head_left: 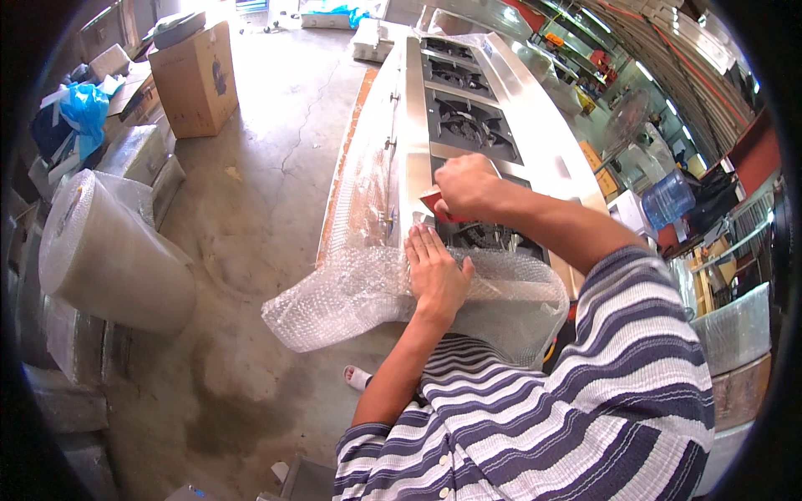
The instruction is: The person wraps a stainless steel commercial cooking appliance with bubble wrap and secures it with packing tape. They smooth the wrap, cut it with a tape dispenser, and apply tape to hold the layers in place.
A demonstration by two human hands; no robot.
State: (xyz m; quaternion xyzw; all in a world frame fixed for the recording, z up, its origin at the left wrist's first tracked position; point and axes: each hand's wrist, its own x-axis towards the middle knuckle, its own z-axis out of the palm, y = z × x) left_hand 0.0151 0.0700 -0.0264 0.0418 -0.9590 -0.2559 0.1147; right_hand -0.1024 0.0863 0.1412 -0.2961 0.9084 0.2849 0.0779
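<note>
A long stainless-steel gas range [412, 125] with several black burners [468, 123] stretches away in front of me. Bubble wrap [351, 292] is draped over its near end and hangs off to the left. My left hand [439, 271] lies flat on the wrap's edge at the range's front rim, fingers stretched out. Just beyond it, my right hand [470, 185] is closed around a red tool, seemingly a tape dispenser [432, 200], held close above the steel rim. Most of that tool is hidden by the hand.
A big bubble-wrap roll [125, 259] stands at the left, beside wrapped boxes. Farther back is a tall cardboard box [194, 83]. To the right are a blue water jug [668, 200], a standing fan [628, 117] and wrapped items [735, 326]. Concrete floor [259, 200] runs along the left.
</note>
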